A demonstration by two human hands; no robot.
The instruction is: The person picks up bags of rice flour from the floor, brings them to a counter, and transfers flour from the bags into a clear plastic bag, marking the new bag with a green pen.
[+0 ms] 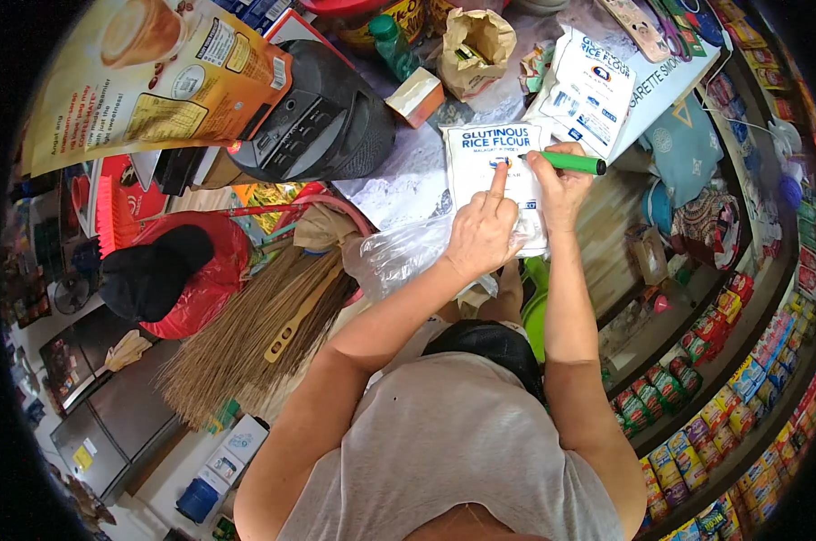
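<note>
A white pack of glutinous rice flour (pixel 467 177) lies face up at the table's near edge. My left hand (pixel 486 226) rests on it, index finger extended onto the printed front, with no object seen in its grip. Between the thumb and fingers of my right hand (pixel 562 179) is a green marker pen (pixel 570 162); its tip is over the upper right part of the pack. A second white flour pack (pixel 587 91) lies just beyond, at the right. A crumpled clear plastic bag (pixel 401 253) hangs by the table edge, left of my left wrist.
A black speaker (pixel 320 111), an orange-and-white box (pixel 416 98), an open brown paper bag (pixel 475 51) and a green bottle (pixel 391 44) stand around the packs. Stick brooms (pixel 266 324) lean at left, by a red plastic bag (pixel 205 297). Shelves of packets (pixel 712 406) curve along the right.
</note>
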